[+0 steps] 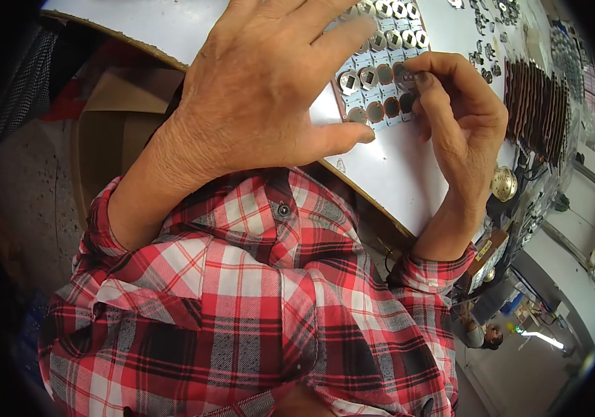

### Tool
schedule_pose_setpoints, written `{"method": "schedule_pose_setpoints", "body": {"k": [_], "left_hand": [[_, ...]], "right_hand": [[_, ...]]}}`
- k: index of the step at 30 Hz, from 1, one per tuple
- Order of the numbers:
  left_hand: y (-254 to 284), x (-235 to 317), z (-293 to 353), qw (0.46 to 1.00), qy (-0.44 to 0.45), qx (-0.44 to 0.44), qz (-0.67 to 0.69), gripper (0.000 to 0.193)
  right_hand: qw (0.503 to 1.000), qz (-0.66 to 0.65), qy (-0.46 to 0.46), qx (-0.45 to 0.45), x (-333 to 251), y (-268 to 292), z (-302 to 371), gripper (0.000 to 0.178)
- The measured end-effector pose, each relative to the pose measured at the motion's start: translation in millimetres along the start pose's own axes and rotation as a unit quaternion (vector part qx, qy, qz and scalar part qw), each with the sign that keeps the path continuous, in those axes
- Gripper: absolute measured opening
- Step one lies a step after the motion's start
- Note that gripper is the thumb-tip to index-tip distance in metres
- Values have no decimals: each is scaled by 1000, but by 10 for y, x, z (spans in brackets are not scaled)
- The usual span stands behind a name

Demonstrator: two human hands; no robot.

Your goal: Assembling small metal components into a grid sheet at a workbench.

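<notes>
A light-blue circuit panel [367,103] lies on the white table. Its far rows carry round silver battery holders [378,41] with diamond-shaped openings. Two more holders [369,78] sit in the row closer to me, beside bare dark discs [375,111] with coppery rims. My left hand [262,83] is spread over the panel's left side, palm down, hiding part of it; nothing shows in its grasp. At the panel's right edge, my right hand [460,111] pinches thumb and forefinger together above a dark disc. What lies between those fingertips is too small to make out.
Loose silver metal parts [486,52] are scattered at the far right of the table. Beside them stands a row of brown boards [537,104] on edge. A round metal piece [503,184] is near my right wrist. A cardboard box [117,111] stands below the table's left edge.
</notes>
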State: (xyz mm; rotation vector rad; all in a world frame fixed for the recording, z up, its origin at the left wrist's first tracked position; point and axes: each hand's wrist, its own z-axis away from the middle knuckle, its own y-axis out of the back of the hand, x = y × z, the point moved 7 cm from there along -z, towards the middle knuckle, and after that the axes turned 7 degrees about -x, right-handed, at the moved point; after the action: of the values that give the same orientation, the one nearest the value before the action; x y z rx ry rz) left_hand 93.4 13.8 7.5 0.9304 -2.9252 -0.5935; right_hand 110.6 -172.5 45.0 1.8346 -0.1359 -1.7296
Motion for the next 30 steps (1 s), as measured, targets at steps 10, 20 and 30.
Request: {"method": "schedule_pose_setpoints", "body": {"k": [10,20,30], "left_hand": [[8,6,8,1000,0,-17,-16,78],[8,18,9,999,5,-32,-17,77],[11,23,18,999,6,-41,-21,77]], "right_hand": [[999,-1,-28,-25,-69,-61,13,13],[994,86,48,-58,-90,-140,1,12],[1000,28,-6,0,-23,-140,30,15]]}}
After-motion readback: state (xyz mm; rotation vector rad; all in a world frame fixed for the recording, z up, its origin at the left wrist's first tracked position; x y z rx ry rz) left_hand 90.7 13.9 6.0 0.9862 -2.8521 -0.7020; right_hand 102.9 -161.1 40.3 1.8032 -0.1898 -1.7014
